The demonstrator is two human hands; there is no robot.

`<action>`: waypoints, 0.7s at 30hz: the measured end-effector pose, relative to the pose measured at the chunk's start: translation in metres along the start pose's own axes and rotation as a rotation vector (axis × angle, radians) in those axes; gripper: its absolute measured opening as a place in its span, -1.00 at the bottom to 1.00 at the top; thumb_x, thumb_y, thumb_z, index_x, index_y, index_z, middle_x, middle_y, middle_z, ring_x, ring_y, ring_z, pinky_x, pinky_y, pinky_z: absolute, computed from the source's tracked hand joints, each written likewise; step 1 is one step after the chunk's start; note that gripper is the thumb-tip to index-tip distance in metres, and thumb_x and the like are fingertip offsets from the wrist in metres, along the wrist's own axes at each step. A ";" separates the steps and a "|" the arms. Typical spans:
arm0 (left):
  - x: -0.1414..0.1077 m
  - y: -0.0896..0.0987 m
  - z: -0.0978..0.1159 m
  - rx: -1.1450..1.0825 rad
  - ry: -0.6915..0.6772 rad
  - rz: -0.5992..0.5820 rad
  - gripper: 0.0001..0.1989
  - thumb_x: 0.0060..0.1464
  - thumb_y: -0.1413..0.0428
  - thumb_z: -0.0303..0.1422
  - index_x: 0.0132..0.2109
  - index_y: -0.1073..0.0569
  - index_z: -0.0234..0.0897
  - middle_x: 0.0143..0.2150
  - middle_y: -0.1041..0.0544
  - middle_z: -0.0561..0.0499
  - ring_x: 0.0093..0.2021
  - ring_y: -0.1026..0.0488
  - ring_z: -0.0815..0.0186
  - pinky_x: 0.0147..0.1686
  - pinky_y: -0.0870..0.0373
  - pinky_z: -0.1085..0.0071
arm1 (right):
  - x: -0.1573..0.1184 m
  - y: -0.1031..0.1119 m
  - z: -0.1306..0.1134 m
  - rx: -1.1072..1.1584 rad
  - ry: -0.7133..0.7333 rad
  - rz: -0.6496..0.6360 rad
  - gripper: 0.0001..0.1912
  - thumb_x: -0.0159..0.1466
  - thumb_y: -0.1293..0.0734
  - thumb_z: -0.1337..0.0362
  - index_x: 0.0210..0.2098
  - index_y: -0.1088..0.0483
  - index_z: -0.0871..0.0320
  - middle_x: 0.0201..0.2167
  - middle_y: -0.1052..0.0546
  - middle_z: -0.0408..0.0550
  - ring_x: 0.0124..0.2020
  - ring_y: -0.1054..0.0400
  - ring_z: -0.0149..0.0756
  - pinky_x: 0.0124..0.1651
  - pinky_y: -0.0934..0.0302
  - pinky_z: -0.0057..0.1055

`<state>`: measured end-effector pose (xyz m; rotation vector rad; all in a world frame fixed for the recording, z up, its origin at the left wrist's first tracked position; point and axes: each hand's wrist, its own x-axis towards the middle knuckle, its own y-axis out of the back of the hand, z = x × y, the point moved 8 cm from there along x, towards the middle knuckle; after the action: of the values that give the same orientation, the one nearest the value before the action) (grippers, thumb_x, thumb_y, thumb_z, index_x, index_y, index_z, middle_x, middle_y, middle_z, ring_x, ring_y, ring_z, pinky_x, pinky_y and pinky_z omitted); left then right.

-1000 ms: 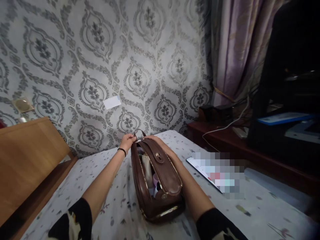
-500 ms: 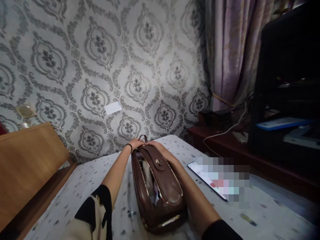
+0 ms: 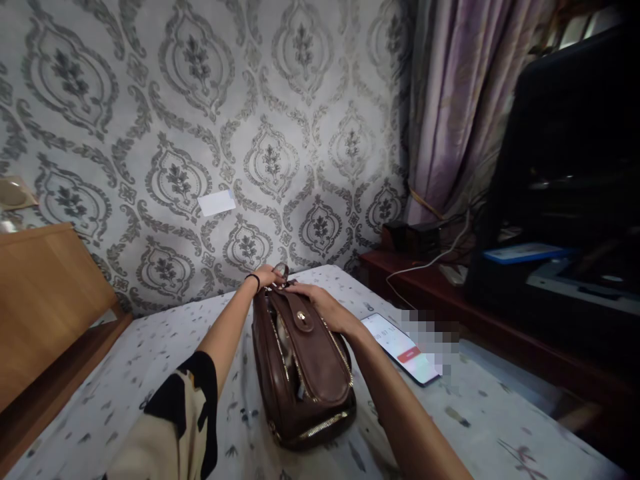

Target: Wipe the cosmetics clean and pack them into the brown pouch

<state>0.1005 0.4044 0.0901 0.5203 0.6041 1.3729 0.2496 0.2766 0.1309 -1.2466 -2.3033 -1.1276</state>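
A brown leather bag [image 3: 323, 363] lies on the printed sheet, its top end away from me. Gold zips run along its sides and bottom end, and a flap with a gold clasp covers its front. The left-hand zip gapes open; what lies inside is mostly hidden. My left hand [image 3: 266, 275], a dark band at its wrist, is closed at the top of the bag beside the small loop handle [image 3: 281, 271]. Over the upper right edge, my right hand [image 3: 316, 301] grips the bag with bent fingers pointing toward the left hand. Its fingertips are partly hard to make out.
A lit phone [image 3: 403, 350] lies on the sheet [image 3: 200, 327] right of the bag. Behind it stands a dark red ledge [image 3: 373, 260] with a white cable [image 3: 440, 260]. A wooden board [image 3: 55, 293] rises at the left, and patterned wallpaper [image 3: 270, 167] is behind.
My right hand has come up from the bag's far right side onto its top edge. The side opening looks narrower, with the flap lying further over it. The view has shifted slightly.
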 end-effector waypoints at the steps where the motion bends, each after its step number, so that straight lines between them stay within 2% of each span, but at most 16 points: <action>1: 0.000 -0.001 0.000 0.010 0.006 -0.014 -0.64 0.23 -0.11 -0.24 0.11 -0.39 -0.30 0.08 -0.45 -0.12 -0.02 -0.47 0.18 -0.06 -0.49 0.13 | -0.002 -0.001 -0.003 0.000 0.009 0.002 -0.63 0.19 -0.29 0.34 -0.02 -0.51 0.09 0.01 -0.57 0.00 0.02 -0.41 -0.07 0.13 -0.23 -0.17; 8: -0.004 0.002 0.005 0.054 -0.043 0.013 -0.64 0.23 -0.12 -0.24 0.10 -0.40 -0.31 0.08 -0.46 -0.12 -0.01 -0.47 0.17 -0.05 -0.48 0.12 | -0.004 -0.004 -0.002 -0.041 0.018 0.020 -0.65 0.23 -0.26 0.37 -0.01 -0.50 0.10 0.02 -0.56 0.02 0.04 -0.42 -0.07 0.16 -0.22 -0.13; 15: -0.010 0.008 0.005 -0.016 -0.126 0.073 -0.66 0.23 -0.12 -0.24 0.07 -0.42 -0.32 0.03 -0.48 -0.10 -0.06 -0.49 0.20 -0.09 -0.50 0.16 | -0.009 -0.005 0.009 -0.160 0.061 0.007 -0.52 0.21 -0.30 0.30 0.14 -0.39 0.10 0.12 -0.49 0.10 0.11 -0.37 -0.04 0.20 -0.18 -0.05; 18: -0.015 0.009 0.006 -0.053 -0.169 0.083 -0.73 0.23 -0.12 -0.23 -0.05 -0.46 -0.35 -0.11 -0.52 -0.05 -0.19 -0.50 0.28 -0.19 -0.50 0.25 | -0.010 -0.007 0.010 -0.187 0.079 -0.017 -0.43 0.21 -0.32 0.25 0.22 -0.30 0.09 0.23 -0.38 0.11 0.23 -0.25 -0.03 0.28 -0.07 0.00; 21: -0.022 0.012 0.010 -0.095 -0.231 0.102 -0.77 0.15 -0.17 -0.25 -0.32 -0.48 -0.37 -0.41 -0.48 0.07 -0.39 -0.44 0.37 -0.31 -0.41 0.38 | -0.012 -0.008 0.007 -0.245 0.053 -0.054 -0.37 0.23 -0.29 0.26 0.29 -0.20 0.07 0.29 -0.31 0.10 0.27 -0.18 -0.03 0.31 0.01 0.04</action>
<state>0.0961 0.3840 0.1076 0.6296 0.3266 1.4062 0.2504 0.2729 0.1152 -1.2255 -2.2229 -1.4807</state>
